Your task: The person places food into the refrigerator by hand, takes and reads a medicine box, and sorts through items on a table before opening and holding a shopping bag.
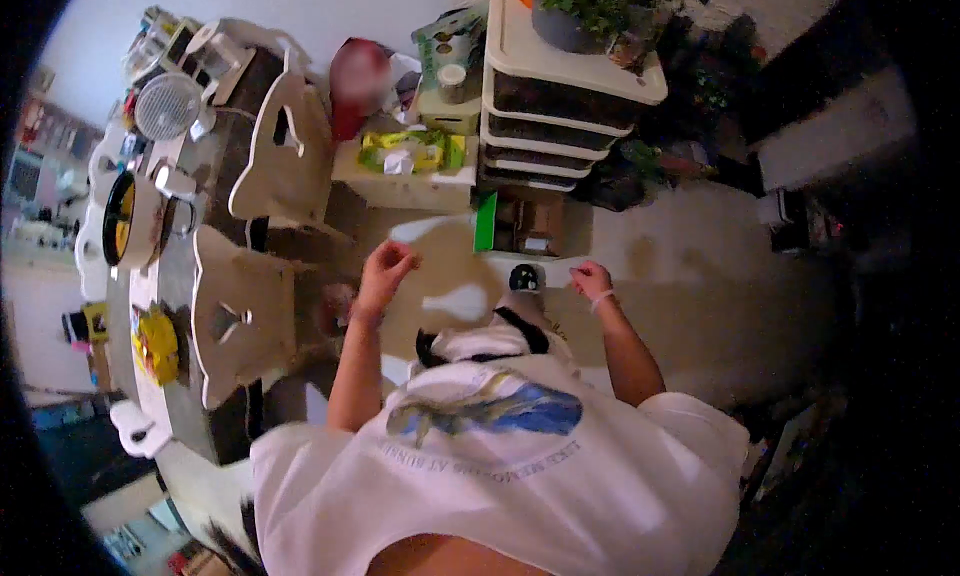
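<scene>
My left hand (388, 271) is raised in front of my body on the left, its fingers curled in with nothing visible in them. Opposite it, my right hand (592, 279) hangs over the floor, also loosely closed, and nothing shows in it. A light band circles the right wrist. Both hands are apart from any object. Between them, a foot in a dark shoe (525, 278) shows on the floor. Beyond it stands an open cardboard box (530, 226) with a green flap.
A long table with white chairs (240, 316) runs along the left, holding a fan (168, 106) and a yellow packet (155, 344). Ahead are a low white box (400, 191) with a yellow-green pack on it and stacked storage bins (550, 86) topped by a potted plant (580, 21).
</scene>
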The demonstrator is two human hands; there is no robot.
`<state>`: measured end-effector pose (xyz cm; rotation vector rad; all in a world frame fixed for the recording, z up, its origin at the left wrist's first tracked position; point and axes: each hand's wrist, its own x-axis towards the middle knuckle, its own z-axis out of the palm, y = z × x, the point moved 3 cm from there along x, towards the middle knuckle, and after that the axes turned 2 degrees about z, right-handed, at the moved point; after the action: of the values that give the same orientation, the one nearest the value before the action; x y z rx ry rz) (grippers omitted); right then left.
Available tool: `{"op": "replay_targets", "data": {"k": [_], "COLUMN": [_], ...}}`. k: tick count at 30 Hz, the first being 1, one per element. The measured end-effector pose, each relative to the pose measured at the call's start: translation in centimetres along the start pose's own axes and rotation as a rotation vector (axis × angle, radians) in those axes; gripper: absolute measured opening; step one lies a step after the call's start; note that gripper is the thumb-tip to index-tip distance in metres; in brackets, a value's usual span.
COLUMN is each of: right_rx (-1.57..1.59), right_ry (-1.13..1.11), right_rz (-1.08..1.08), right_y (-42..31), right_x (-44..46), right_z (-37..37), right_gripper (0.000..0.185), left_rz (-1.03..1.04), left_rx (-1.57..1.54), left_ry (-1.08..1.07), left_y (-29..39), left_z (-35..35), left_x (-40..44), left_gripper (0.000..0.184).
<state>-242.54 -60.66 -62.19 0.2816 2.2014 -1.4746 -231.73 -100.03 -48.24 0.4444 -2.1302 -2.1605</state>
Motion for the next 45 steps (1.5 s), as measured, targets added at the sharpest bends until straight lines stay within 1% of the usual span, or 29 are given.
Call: {"op": "replay_targets", "data": {"k": [3,5,7,9,10,11,12,13,14,18,20,21,22,24,25,26,27,29,30,31,32,34,35,37,39,41,43,44,45], "right_rx": [-0.126,-0.054,-0.036,-0.067,-0.165,-0.265,-0.363,-0.357,-0.350,-0.253,-0.369,-0.422,-0.359,-0.226,-0.299,-0.369,-0.435,-0.388,-0.356,-0.325,-0.281,-0.243,-0.263,-0.307,-0.408,-0.202,-0.137,-0.094,-0.050], "right_ry": [0.085,-0.023,-0.107,-0.172,-0.228,-0.283,-0.335,-0.322,-0.310,-0.383,-0.344,-0.321,-0.407,-0.572,-0.535,-0.497,-0.456,-0.424,-0.395,-0.375,-0.339,-0.304,-0.320,-0.387,-0.371,-0.196,0.146,0.262,0.379], "right_rz": [-0.230,-0.121,-0.020,0.057,0.101,0.137,0.167,0.161,0.159,0.162,-0.193,-0.368,-0.276,-0.083,-0.164,-0.245,-0.327,0.025,0.209,0.326,0.431,0.410,0.311,0.122,0.020,0.036,-0.136,-0.169,-0.207], "right_y": [3.0,3.2,3.1,2.9,4.2,5.1,5.5,4.2,3.1,0.4,3.6,2.9,2.7,1.9,0.9,0.2,-0.8,-4.2,-6.1,-7.5,-9.3,-12.7,-14.1,-15.8,-21.3,-28.8,-36.4,-39.1,-41.3], "right_x": [2.6,3.8,4.5,5.6,6.9,8.5,10.3,10.8,10.8,13.3,16.7,17.1,17.8,18.5,18.8,18.9,19.2,18.8,17.9,17.1,17.3,19.7,20.8,22.3,23.6,23.3,22.0,21.7,21.5], "right_z": [-4.9,-7.0,-8.7,-9.8,-10.3,-10.4,-10.4,-10.1,-9.6,-7.0,-4.8,-3.7,-2.9,-0.7,-0.2,0.6,1.7,3.8,5.0,6.3,8.4,12.8,15.4,20.8,24.5,26.9,27.3,27.0,26.7], "right_gripper": [0.016,0.011,0.010,0.010,0.010,0.011,0.011,0.011,0.010,0.012,0.015,0.017,0.017,0.017,0.017,0.016,0.016,0.016,0.017,0.016,0.016,0.017,0.018,0.021,0.029,0.040,0.054,0.064,0.074], "left_rz": [0.025,0.006,-0.037,-0.085,-0.109,-0.108,-0.102,-0.101,-0.084,-0.228,-0.338,-0.395,-0.449,-0.521,-0.558,-0.622,-0.676,-0.793,-0.832,-0.797,-0.757,-0.733,-0.730,-0.714,-0.688,-0.648,-0.503,-0.412,-0.401], "left_rx": [-0.045,-0.010,-0.157,-0.024,0.033,-0.001,-0.031,-0.059,0.053,-0.123,-0.227,-0.279,-0.367,-0.559,-0.656,-0.779,-0.785,-0.786,-0.749,-0.315,0.010,0.327,0.425,0.602,0.733,0.820,0.851,0.856,0.661], "left_ry": [-0.086,-0.128,-0.152,-0.184,-0.199,-0.174,-0.148,-0.125,-0.051,0.191,0.306,0.359,0.364,0.417,0.442,0.439,0.503,0.625,0.601,0.390,0.293,0.302,0.301,0.292,0.276,0.288,0.407,0.485,0.497], "left_y": [-1.0,-0.5,-1.5,-2.1,-2.4,-3.2,-4.2,-3.4,-2.6,-3.6,-5.6,-5.5,-4.8,-5.9,-6.7,-11.9,-12.6,-13.9,-18.3,-21.0,-22.4,-23.1,-23.8,-24.4,-24.7,-24.5,-22.6,-20.9,-18.6], "left_z": [7.0,11.8,15.5,17.2,17.9,17.8,17.0,16.3,15.3,10.9,8.5,7.5,6.5,3.7,1.7,-1.4,-3.3,-7.6,-10.3,-12.8,-15.0,-17.7,-18.7,-20.1,-20.6,-20.4,-19.8,-19.3,-18.8], "left_x": [3.1,4.0,4.5,5.0,5.0,5.4,6.1,6.5,6.8,8.1,9.1,9.6,10.1,11.8,13.2,15.3,16.9,20.2,22.4,23.3,26.1,31.2,33.1,36.6,39.3,41.1,42.0,42.4,42.8], "left_gripper": [0.009,0.009,0.010,0.010,0.011,0.012,0.013,0.014,0.016,0.018,0.023,0.025,0.031,0.030,0.029,0.030,0.030,0.031,0.039,0.044,0.044,0.046,0.046,0.048,0.049,0.051,0.053,0.054,0.048]}}
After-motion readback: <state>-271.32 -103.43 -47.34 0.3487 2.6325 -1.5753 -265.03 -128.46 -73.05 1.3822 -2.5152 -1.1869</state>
